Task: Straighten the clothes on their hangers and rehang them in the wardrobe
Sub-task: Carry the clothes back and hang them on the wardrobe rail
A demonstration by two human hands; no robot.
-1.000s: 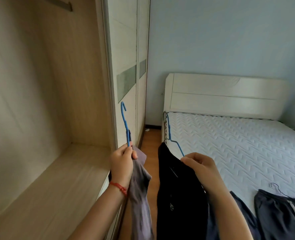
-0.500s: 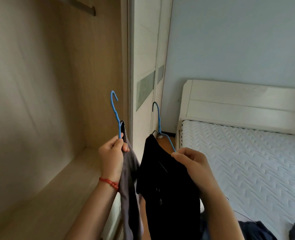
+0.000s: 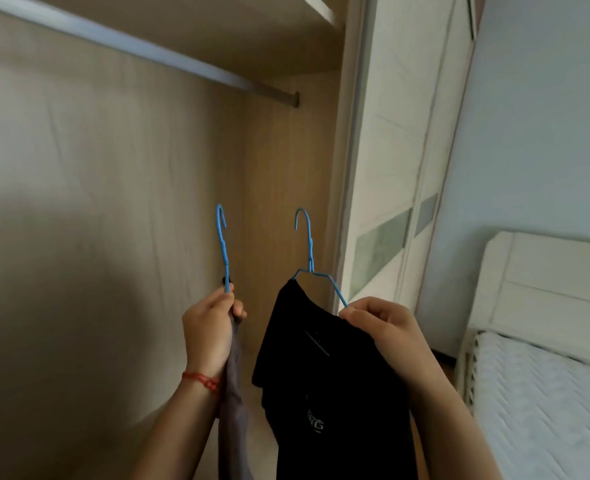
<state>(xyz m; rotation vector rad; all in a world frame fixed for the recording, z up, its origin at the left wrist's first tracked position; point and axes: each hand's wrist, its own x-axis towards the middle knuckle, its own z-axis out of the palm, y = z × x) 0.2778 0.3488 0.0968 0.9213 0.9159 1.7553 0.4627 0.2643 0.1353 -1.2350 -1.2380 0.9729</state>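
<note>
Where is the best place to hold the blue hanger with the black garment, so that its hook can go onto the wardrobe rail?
Grip the blue hanger on its bare sloping wire arm beside the neck, coming from below on the right side, much as the right hand does. This probably leaves the upright hook free for the rail, and the black garment hangs clear underneath.

A grey garment (image 3: 234, 386) is hung from a blue wire hanger (image 3: 223, 249). A black printed shirt (image 3: 328, 382) is draped over a second blue wire hanger (image 3: 309, 258). Both hooks are held upright below the wardrobe's grey metal rail (image 3: 148, 53).
</note>
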